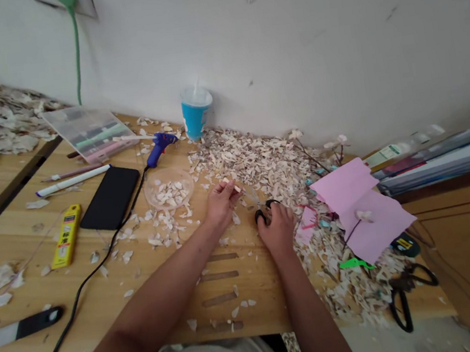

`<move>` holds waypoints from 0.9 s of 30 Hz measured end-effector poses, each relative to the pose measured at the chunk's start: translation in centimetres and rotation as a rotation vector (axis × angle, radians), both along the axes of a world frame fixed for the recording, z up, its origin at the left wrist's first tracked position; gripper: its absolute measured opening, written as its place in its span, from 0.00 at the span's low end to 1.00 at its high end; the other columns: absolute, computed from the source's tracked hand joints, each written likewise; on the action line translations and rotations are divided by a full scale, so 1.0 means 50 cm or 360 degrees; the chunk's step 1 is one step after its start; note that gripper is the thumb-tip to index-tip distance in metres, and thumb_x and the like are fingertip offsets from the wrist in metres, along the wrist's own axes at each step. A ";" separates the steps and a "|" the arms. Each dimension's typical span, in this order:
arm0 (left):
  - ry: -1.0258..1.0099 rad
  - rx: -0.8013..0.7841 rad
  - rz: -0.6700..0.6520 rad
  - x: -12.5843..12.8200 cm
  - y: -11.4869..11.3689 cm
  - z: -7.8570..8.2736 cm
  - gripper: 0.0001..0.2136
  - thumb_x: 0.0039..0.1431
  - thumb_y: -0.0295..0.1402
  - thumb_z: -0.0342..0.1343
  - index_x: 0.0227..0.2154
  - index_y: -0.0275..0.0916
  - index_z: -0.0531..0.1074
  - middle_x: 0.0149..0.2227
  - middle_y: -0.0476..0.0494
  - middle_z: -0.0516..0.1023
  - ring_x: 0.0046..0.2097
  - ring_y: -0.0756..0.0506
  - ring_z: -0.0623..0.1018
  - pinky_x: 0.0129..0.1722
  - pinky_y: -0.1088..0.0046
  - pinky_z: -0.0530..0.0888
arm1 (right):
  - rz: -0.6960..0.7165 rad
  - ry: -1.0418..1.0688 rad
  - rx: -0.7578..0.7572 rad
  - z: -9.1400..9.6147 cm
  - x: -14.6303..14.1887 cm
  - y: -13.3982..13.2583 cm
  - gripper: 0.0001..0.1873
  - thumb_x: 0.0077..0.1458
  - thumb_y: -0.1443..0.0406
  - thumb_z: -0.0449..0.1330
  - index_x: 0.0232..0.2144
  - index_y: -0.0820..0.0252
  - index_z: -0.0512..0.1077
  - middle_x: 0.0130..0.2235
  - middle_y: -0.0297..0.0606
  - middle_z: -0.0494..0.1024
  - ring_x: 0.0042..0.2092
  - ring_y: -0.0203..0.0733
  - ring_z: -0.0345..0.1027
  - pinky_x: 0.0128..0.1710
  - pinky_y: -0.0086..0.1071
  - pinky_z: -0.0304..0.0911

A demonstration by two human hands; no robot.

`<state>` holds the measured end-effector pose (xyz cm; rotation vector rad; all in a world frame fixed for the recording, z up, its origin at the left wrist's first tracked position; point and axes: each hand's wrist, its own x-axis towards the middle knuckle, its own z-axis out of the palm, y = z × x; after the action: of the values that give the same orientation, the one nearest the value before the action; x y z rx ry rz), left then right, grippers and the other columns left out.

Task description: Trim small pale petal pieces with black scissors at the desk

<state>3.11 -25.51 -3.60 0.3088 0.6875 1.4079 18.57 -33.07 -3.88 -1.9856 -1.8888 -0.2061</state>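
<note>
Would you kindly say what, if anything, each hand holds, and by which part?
Right hand: scissors, by the black handles. Left hand: a small pale piece, part unclear.

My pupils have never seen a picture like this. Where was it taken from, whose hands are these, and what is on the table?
There is no machine here: a camera on a person's head looks forward and down, so the bare arms are the wearer's own. The right hand holds scissors with black handles; the left hand pinches a small pale piece, too small to identify. On the wooden table, pale flakes lie heaped towards the wall. Left of the hands are a clear dish of flakes, a phone and a blue glue gun; to the right lies pink paper.
</note>
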 end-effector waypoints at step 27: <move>0.0979 0.0267 -0.0464 0.016 -0.011 -0.012 0.13 0.44 0.41 0.66 0.17 0.39 0.73 0.22 0.43 0.76 0.25 0.47 0.73 0.29 0.69 0.67 | -0.0004 -0.0060 0.0051 -0.011 0.003 -0.002 0.15 0.55 0.60 0.56 0.43 0.61 0.68 0.41 0.47 0.73 0.44 0.54 0.61 0.44 0.42 0.52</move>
<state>3.90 -26.05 -4.18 0.9612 0.9763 1.0878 18.72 -33.16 -4.44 -1.9767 -1.8944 -0.2746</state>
